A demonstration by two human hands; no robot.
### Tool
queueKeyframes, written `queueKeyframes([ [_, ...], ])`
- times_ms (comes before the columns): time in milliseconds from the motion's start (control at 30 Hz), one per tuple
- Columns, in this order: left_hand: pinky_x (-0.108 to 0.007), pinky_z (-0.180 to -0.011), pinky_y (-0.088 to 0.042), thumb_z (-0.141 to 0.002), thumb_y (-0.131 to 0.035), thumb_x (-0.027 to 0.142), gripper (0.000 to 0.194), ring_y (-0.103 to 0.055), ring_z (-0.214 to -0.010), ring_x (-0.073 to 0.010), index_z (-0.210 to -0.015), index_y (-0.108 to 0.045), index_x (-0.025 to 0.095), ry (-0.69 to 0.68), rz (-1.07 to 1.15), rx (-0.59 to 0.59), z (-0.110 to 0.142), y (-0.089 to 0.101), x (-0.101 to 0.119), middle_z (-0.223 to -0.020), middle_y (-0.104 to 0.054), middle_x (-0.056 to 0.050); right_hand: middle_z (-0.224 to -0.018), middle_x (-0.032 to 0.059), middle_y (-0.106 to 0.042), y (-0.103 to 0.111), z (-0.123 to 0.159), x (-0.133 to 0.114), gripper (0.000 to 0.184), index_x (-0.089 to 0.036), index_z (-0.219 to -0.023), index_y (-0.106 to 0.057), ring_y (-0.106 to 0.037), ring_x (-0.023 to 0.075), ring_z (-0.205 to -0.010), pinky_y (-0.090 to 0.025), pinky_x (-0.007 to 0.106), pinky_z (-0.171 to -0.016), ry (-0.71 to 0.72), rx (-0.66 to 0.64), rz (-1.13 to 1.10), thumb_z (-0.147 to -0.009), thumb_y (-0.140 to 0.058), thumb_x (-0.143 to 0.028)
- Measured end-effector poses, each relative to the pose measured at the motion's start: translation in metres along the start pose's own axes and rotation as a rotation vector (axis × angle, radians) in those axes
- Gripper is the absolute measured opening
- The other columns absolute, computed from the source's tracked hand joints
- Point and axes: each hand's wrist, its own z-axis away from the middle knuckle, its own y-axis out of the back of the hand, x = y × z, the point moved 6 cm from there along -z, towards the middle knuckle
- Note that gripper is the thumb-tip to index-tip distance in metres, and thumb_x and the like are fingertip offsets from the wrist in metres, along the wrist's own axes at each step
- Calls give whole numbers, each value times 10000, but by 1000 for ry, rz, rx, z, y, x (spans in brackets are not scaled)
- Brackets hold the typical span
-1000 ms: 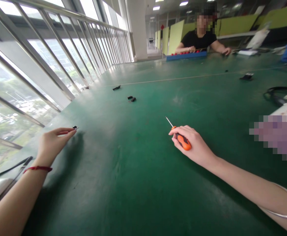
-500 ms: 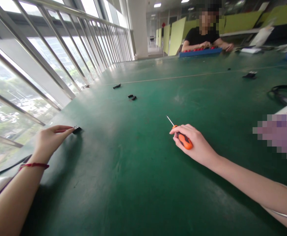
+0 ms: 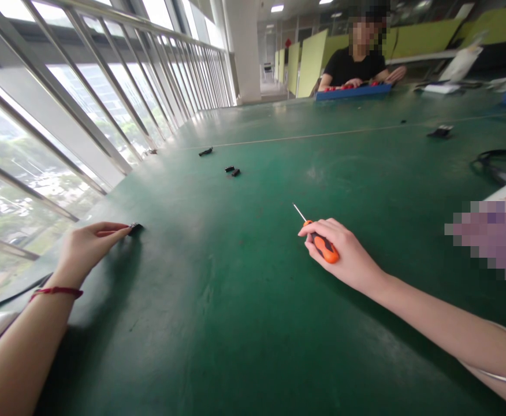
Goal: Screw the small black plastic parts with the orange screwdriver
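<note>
At the left of the green table (image 3: 235, 323), my left hand (image 3: 90, 245) pinches a small black piece (image 3: 136, 228) between thumb and fingertips. Its exact kind is too small to tell; it looks like a binder clip or connector with a light edge. My right hand (image 3: 343, 248) is closed round the orange and black handle of a screwdriver (image 3: 326, 249), whose thin metal shaft points away and to the left. The tip touches nothing that I can make out.
Small black pieces (image 3: 235, 172) lie farther back, with another black piece (image 3: 206, 151) behind them. A dark part (image 3: 440, 132) and a black cable (image 3: 495, 159) are at the right. A metal railing (image 3: 105, 63) runs along the left. Across the table sits a person (image 3: 352, 66) behind a blue tray (image 3: 352, 92).
The black piece in my left hand has turned slightly. My right hand and the screwdriver have hardly moved. The person across the table has shifted their hands.
</note>
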Motion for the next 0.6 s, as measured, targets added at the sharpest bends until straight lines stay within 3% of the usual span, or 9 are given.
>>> queueKeyframes([
  [367, -192, -640, -382, -668, -670, 382, 282, -567, -753, -142, -892, -694, 212, 24, -66, 12, -9, -3, -6, -693, -660, 62, -888, 42, -634, -2, 0, 2, 148, -204, -921, -587, -523, 203, -839, -441, 368, -764, 1, -5, -19, -808, -515, -140],
  [600, -186, -645, -374, -684, -645, 450, 288, -560, -723, -128, -873, -676, 236, -20, -41, -26, -9, -6, -7, -666, -664, 84, -888, 47, -631, -2, 0, 2, 151, -195, -924, -591, -519, 205, -845, -439, 374, -767, -3, -11, -27, -809, -511, -138],
])
